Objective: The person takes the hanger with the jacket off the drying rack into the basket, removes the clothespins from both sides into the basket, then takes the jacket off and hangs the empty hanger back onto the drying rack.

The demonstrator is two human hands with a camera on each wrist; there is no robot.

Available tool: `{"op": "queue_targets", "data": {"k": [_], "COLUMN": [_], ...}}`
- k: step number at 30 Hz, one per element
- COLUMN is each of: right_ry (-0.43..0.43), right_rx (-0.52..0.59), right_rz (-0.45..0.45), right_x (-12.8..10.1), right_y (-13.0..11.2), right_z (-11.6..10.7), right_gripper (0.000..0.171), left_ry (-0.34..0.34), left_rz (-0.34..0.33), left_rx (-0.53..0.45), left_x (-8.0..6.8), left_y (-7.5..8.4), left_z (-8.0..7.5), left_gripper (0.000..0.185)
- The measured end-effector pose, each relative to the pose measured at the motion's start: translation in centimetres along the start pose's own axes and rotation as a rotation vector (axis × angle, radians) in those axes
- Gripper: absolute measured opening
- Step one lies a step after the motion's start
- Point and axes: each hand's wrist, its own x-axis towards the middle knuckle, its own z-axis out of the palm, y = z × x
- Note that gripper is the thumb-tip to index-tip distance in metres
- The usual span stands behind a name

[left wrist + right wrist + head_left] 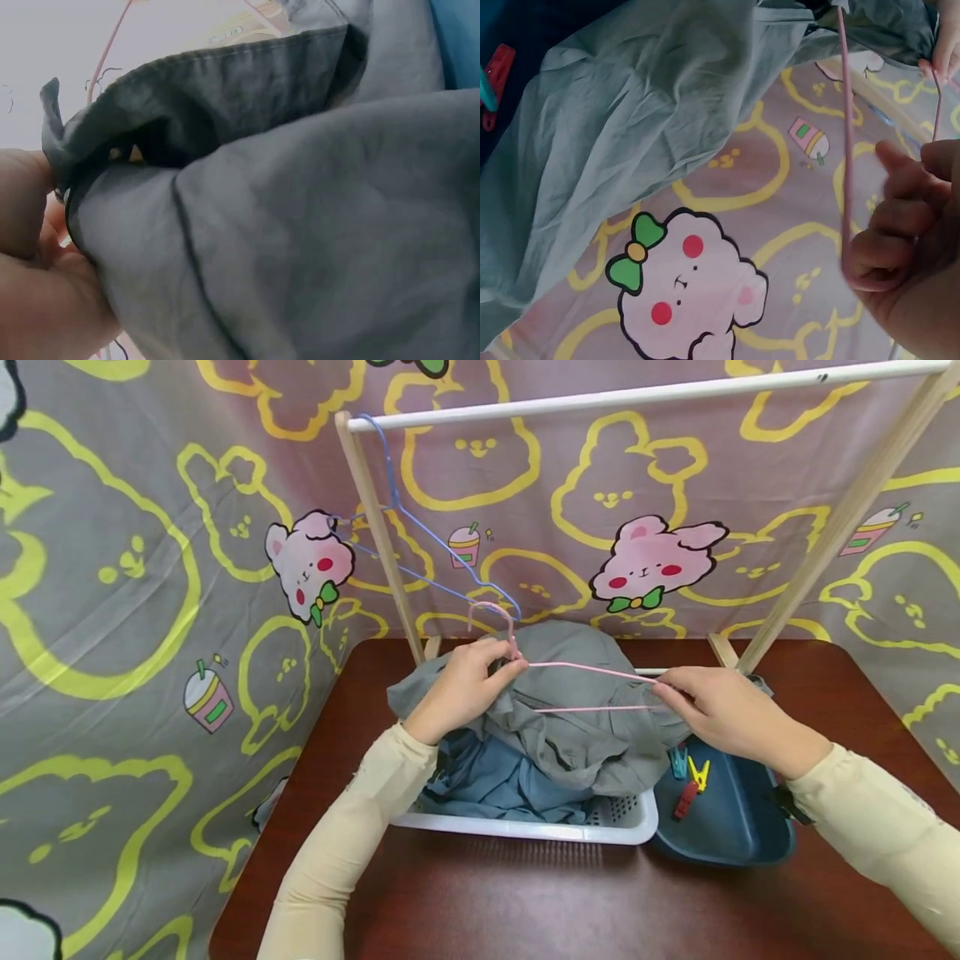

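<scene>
over the white slatted basket (525, 829), both hands' grips pinch a thin pink wire hanger (592, 672) against rumpled grey cloth (570, 727).

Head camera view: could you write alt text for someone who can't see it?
Two hands, left hand and right hand, hold a pink wire hanger over a grey garment heaped in a white laundry basket on a dark table. A blue hanger hangs on the wooden rack behind.
</scene>
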Motion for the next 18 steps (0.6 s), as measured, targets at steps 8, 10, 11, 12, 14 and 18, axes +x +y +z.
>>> {"op": "queue_targets", "data": {"k": [8, 10, 11, 12, 14, 18], "right_ry": [0.07, 0.095, 0.108, 0.123, 0.145, 0.164], "right_rx": [-0.091, -0.112, -0.115, -0.117, -0.114, -0.116], "right_rz": [-0.076, -0.087, -0.09, -0.092, -0.088, -0.075], "right_x": [-0.6, -0.8, -0.9, -1.0, -1.3, -1.9], "right_y": [0.4, 0.4, 0.6, 0.7, 1.0, 1.5], "right_z": [-0.4, -0.5, -0.6, -0.7, -0.9, -1.2], "right_gripper": [0.008, 0.009, 0.011, 0.012, 0.014, 0.018], "left_ry": [-0.021, -0.038, -0.046, -0.054, -0.066, -0.089], "left_rz": [0.139, 0.155, 0.154, 0.148, 0.135, 0.109], "left_rx": [-0.036, -0.045, -0.048, -0.048, -0.055, -0.077], "left_x": [0.0, 0.1, 0.1, 0.1, 0.0, -0.1], "left_y": [-0.4, -0.5, -0.6, -0.6, -0.8, -1.2], "left_z": [-0.1, -0.2, -0.3, -0.4, -0.5, -0.6], "left_gripper": [0.016, 0.017, 0.018, 0.018, 0.019, 0.02]}}
